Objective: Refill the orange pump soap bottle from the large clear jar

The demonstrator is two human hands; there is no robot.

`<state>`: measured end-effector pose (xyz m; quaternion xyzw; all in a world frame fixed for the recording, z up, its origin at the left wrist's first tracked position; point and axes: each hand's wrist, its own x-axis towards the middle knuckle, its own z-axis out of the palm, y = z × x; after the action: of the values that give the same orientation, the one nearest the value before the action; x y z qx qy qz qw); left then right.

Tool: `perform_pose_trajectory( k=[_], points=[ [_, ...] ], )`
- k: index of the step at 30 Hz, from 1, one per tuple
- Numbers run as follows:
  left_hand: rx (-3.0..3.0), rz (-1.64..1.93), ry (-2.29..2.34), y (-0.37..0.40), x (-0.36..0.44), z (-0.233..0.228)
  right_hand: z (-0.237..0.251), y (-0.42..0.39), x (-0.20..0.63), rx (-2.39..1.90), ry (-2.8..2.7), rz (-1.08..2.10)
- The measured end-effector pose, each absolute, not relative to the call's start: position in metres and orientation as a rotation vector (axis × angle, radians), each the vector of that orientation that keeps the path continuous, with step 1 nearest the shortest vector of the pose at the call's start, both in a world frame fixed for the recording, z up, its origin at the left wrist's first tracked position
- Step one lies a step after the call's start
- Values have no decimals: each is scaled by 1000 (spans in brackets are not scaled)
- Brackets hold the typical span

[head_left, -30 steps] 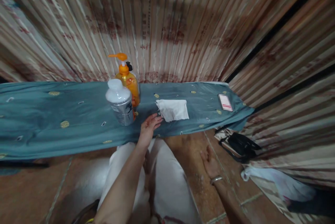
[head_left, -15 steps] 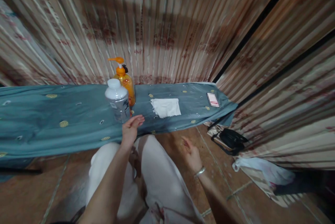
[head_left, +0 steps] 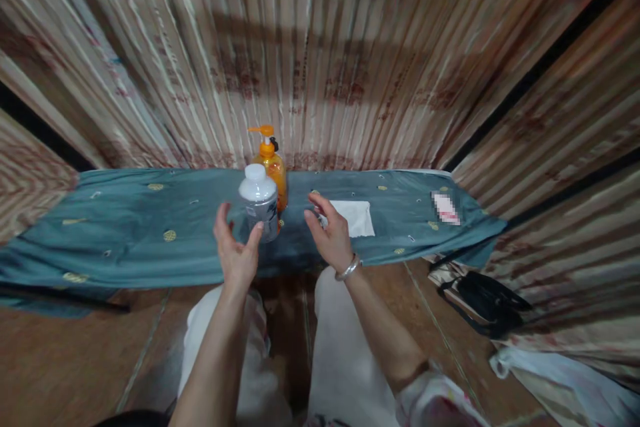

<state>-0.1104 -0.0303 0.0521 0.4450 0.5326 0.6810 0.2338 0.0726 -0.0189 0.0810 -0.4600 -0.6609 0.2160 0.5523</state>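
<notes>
A white-capped bottle (head_left: 259,197) with a grey label stands upright on the teal patterned cloth. My left hand (head_left: 237,250) is at its near left side, fingers spread and thumb in front of the label; whether it touches the bottle I cannot tell. Just behind stands an orange pump bottle (head_left: 279,177), partly hidden by the white-capped one. My right hand (head_left: 330,230), with a silver bangle at the wrist, hovers to the right of the bottles with its fingers apart and nothing in it. It covers the left part of a white tissue (head_left: 357,217) lying flat.
The cloth-covered table (head_left: 125,240) runs across the view before a pleated curtain (head_left: 320,47). A small blurred-out white and pink item (head_left: 446,208) lies at its right end. On the floor at right are a black bag (head_left: 487,300) and a pale plastic bag (head_left: 555,374).
My right hand has risen from beside my knees to above the table. My left hand has opened and moved to the bottle's left side. The camera view has shifted left.
</notes>
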Motion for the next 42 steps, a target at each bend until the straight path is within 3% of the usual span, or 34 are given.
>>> perform_pose_trajectory(
  k=[5, 11, 21, 42],
  points=[
    [1573, 1894, 1621, 23, -105, 67, 96, 32, 29, -1018, -1597, 492],
    [1631, 1893, 1684, 64, -112, 54, 100, 71, -3, -1020, -1655, 570],
    [1593, 1810, 1759, 53, -116, 25, 99, 84, -20, -944, -1726, 698],
    [1600, 1772, 1657, 48, -90, 27, 107, 72, 11, -946, -1779, 634]
  ],
)
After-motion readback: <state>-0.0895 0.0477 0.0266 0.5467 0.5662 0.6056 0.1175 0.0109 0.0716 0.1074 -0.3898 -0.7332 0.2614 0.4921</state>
